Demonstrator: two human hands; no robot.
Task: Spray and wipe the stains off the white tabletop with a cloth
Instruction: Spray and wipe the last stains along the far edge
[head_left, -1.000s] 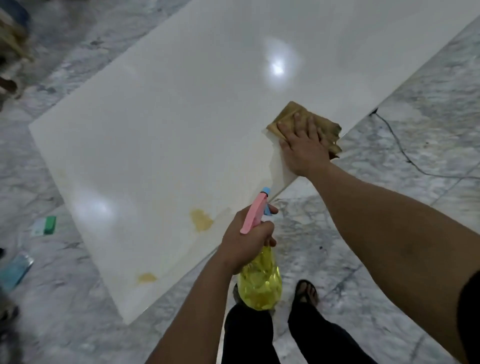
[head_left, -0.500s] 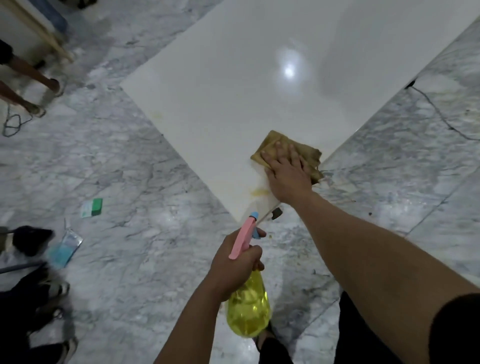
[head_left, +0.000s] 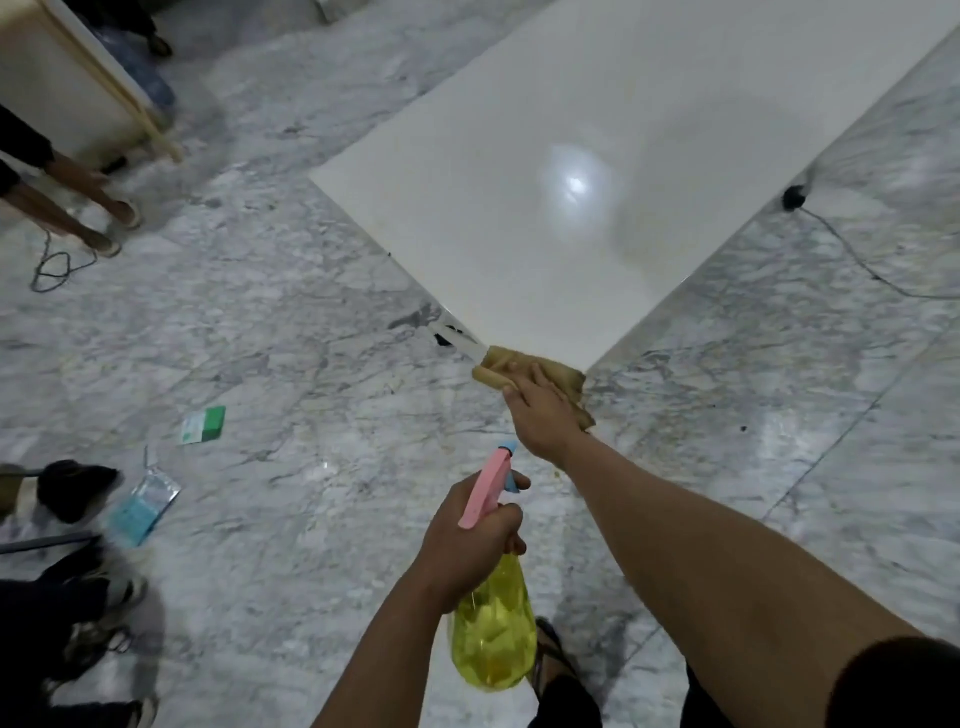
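Note:
The white tabletop (head_left: 597, 171) stretches away from me, its near corner pointing at me. My right hand (head_left: 545, 415) presses a stained tan cloth (head_left: 524, 366) over that near corner, and the cloth hangs partly off the edge. Lower down, over the floor, my left hand (head_left: 467, 545) grips a yellow spray bottle (head_left: 493, 639) by its pink trigger head, nozzle pointing toward the table. No stain shows on the bare part of the tabletop; the corner under the cloth is hidden.
Grey marble floor surrounds the table. A green-and-white packet (head_left: 203, 425) and a blue packet (head_left: 140, 506) lie on the floor at left. Other people's feet stand at far left (head_left: 109, 218) and lower left. A black cable (head_left: 857, 254) runs along the right. A cream cabinet (head_left: 62, 88) stands at upper left.
My view has swung and pulled back. My right hand has dragged the cloth down the tabletop to its near corner, over where a yellow stain showed. The spray bottle stays held in my left hand.

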